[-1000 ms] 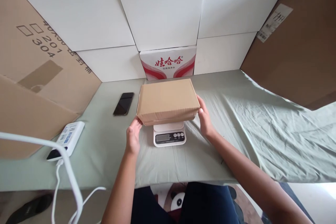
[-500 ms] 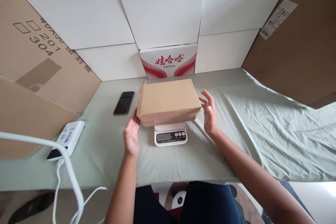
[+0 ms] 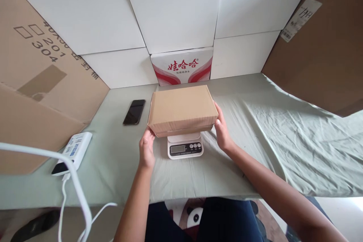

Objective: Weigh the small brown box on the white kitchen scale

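Observation:
A closed brown cardboard box [image 3: 183, 107] lies over a small white kitchen scale [image 3: 185, 150], hiding most of its weighing plate. The scale's dark display and round buttons show in front, but no digits can be read. My left hand [image 3: 147, 146] holds the box at its lower left corner, fingers reaching underneath and thumb in front. On the opposite side my right hand [image 3: 221, 130] grips the right edge, its thumb near the front corner and its fingers partly hidden behind the box.
Left of the box lies a black phone [image 3: 134, 112]. A white power strip [image 3: 73, 153] with a white cable [image 3: 81, 193] is at the far left. Large cartons wall the sides, and white boxes [image 3: 176, 15] stand behind. Green cloth [image 3: 227, 181] covers the table.
My right hand, whose fingers were spread beside the box, has closed onto its right side. My left hand has shifted right and lower along the left corner. The box looks almost unmoved.

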{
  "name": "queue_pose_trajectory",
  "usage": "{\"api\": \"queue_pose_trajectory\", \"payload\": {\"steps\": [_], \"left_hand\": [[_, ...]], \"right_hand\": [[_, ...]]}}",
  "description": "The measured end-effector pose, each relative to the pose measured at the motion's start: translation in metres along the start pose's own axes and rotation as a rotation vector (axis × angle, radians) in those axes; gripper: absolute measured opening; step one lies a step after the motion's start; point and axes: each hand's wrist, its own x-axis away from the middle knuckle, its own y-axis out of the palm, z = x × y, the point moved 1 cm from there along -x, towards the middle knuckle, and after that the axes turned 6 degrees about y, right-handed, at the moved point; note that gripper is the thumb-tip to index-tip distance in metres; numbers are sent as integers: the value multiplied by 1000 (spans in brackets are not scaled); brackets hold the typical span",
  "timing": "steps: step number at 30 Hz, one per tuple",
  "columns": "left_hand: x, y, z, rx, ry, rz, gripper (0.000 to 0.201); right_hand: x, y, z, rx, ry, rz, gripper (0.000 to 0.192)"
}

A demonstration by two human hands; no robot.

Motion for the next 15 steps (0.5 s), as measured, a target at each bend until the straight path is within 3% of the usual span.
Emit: {"api": "queue_pose_trajectory", "payload": {"steps": [3,6,10,15], "left_hand": [[-22,10,8,13,65,-28,88],[-61,24,7,48,119,-38,88],[-106,38,-26,60,62,-17,86],[-118,37,-69,48,1,22,81]], "right_hand": [[-20,-1,-7,7,-34,58,73],[-56,1,-13,17,-121,88,73],[-99,8,0,58,-123,85,80],[-108,12,35,10,-5,76,89]]}}
